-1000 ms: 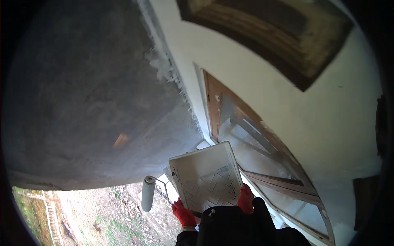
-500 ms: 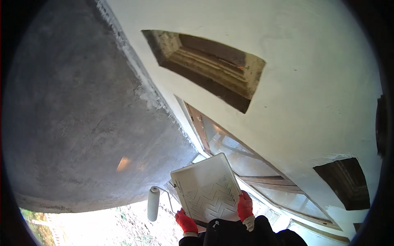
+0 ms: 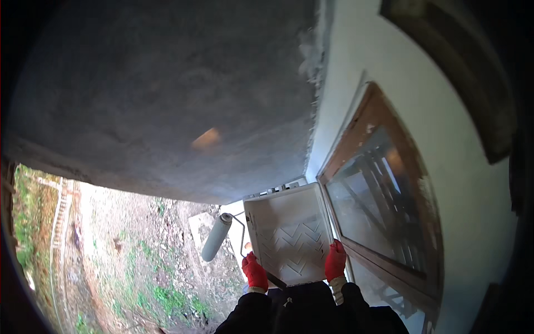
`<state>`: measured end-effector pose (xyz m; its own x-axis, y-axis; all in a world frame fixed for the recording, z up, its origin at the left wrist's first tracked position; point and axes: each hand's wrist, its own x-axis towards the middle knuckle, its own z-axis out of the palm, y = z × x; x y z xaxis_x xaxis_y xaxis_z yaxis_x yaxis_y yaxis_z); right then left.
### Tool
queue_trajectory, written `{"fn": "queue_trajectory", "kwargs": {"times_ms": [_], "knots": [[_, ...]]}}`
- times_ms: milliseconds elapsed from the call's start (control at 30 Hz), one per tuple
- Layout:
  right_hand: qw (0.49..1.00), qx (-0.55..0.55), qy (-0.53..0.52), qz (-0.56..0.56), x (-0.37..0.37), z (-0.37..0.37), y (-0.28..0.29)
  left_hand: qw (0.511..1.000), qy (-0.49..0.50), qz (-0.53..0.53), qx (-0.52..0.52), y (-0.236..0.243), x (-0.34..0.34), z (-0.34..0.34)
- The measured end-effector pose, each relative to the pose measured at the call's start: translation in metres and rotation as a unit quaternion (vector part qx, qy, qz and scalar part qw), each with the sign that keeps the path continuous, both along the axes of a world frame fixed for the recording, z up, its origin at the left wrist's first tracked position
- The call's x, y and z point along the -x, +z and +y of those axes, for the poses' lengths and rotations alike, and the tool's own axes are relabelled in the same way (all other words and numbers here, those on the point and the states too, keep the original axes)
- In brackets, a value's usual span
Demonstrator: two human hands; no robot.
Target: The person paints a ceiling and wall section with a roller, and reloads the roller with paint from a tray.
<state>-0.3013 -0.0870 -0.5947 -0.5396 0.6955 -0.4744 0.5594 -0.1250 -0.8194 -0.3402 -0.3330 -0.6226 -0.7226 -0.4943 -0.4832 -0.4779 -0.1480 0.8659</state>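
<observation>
One paint roller (image 3: 217, 238) is held in the red-gloved left hand (image 3: 255, 273) at the lower-left corner of a white tray (image 3: 286, 210), lower centre of the frame; the red-gloved right hand (image 3: 335, 261) grips the tray's right edge.

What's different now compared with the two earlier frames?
The view has swung, so the wooden-framed window sits further right in the picture. The paint roller has tilted, its lower end leaning more to the left. No new grasp or release shows: the left hand still holds the roller, and the right hand still grips the right edge of the tray.
</observation>
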Motion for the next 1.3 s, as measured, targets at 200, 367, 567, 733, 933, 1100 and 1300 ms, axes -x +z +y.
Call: {"fn": "queue_trajectory", "kwargs": {"times_ms": [200,367,567,733,933,1100,1300], "knots": [[0.999,0.022,0.035,-0.010,0.035,-0.030,-0.143,0.996,0.070,-0.020,0.058,-0.121,0.013,-0.023],[0.996,-0.004,0.075,-0.038,0.051,-0.056,-0.272,0.988,0.079,-0.054,0.120,-0.235,0.023,-0.050],[0.998,-0.029,0.012,0.051,0.003,-0.046,-0.496,0.982,0.036,-0.077,0.167,-0.319,0.030,-0.051],[0.974,-0.214,0.055,-0.047,0.008,-0.071,-0.513,0.988,0.072,-0.047,0.127,-0.365,0.047,-0.062],[1.000,-0.016,-0.009,0.004,0.063,-0.094,-0.457,0.984,0.063,-0.043,0.160,-0.377,0.080,-0.069],[0.999,-0.035,-0.008,0.003,0.075,-0.095,-0.470,0.981,0.057,-0.051,0.176,-0.397,0.096,-0.070],[0.998,-0.026,0.064,-0.010,0.076,-0.086,-0.464,0.976,0.038,-0.092,0.195,-0.388,0.096,-0.061]]}}
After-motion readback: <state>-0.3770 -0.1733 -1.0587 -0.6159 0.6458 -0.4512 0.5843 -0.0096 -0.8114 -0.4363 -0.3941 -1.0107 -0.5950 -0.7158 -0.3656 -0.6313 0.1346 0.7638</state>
